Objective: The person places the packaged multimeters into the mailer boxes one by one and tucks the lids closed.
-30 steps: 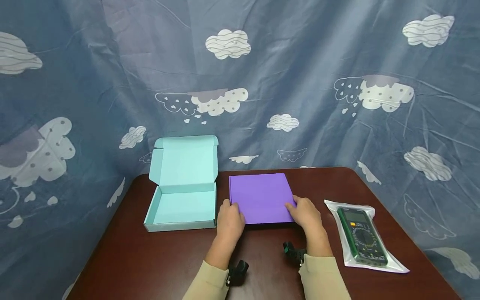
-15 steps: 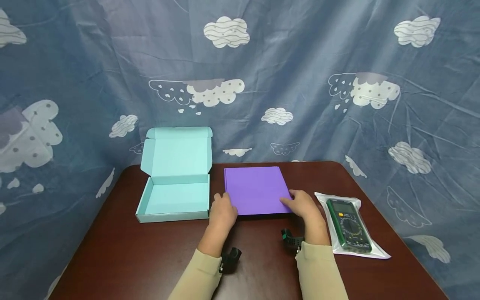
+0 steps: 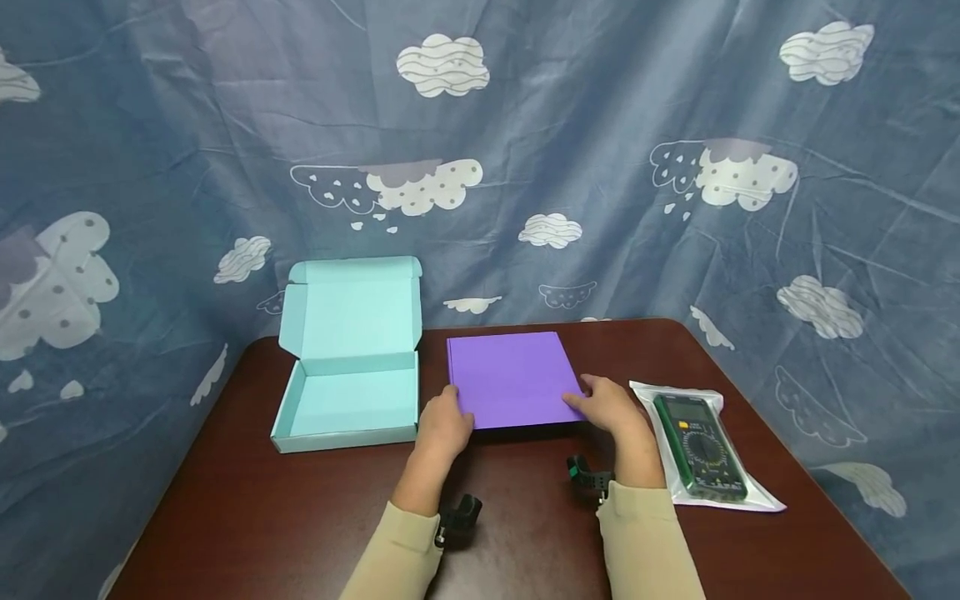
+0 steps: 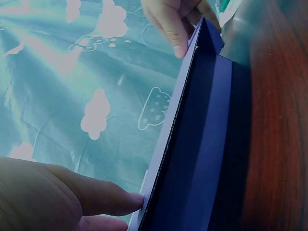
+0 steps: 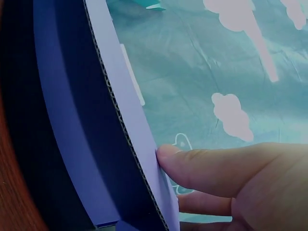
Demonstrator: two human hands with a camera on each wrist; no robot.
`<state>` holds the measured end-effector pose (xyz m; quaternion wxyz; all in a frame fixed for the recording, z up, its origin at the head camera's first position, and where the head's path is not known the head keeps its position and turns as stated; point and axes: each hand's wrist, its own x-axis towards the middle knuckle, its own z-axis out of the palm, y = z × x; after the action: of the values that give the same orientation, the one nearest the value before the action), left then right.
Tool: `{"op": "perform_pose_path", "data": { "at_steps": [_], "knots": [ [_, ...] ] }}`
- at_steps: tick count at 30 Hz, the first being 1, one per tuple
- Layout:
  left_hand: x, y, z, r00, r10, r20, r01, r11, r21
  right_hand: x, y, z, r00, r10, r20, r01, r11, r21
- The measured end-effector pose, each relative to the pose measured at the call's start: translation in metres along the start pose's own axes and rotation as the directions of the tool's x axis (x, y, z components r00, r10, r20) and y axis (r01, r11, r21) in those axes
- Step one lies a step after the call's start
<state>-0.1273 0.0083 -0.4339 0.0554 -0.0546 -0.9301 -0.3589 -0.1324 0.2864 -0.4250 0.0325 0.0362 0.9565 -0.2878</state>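
Observation:
A flat purple cardboard box [image 3: 513, 379] lies at the middle back of the table, its lid over it. My left hand [image 3: 444, 425] grips its front left corner, the thumb [image 4: 108, 197] on the lid's top. My right hand [image 3: 609, 406] holds the front right side, thumb [image 5: 207, 166] on top and fingers down the side. In both wrist views the lid's bare corrugated edge faces me, with a dark gap beneath it and a purple panel [image 4: 211, 125] inside. The lower fingers of both hands are partly hidden.
A light teal box [image 3: 345, 408] stands at the left with its lid raised. At the right lies a green and black multimeter [image 3: 701, 450] in a clear plastic bag [image 3: 761, 497]. The brown table [image 3: 517, 533] meets a blue cloud-print curtain [image 3: 480, 100] behind.
The head view has shifted, so the boxes and multimeter appear higher and further left. My left fingers have moved down along the purple box's left edge; both hands stay at its front corners.

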Motion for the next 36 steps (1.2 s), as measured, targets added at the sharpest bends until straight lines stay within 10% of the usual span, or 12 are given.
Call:
{"op": "perform_pose_path", "data": {
  "at_steps": [21,36],
  "knots": [
    [0.006,-0.005,0.004,0.992,0.072,0.106,-0.08,0.994,0.074,0.001,-0.013,0.004,0.994,-0.112,-0.003,0.111,0.993,-0.044],
    [0.009,-0.017,0.024,0.997,0.081,0.016,-0.083,0.989,0.122,0.01,-0.014,0.024,0.992,-0.031,-0.124,0.02,0.996,-0.086]
  ]
}}
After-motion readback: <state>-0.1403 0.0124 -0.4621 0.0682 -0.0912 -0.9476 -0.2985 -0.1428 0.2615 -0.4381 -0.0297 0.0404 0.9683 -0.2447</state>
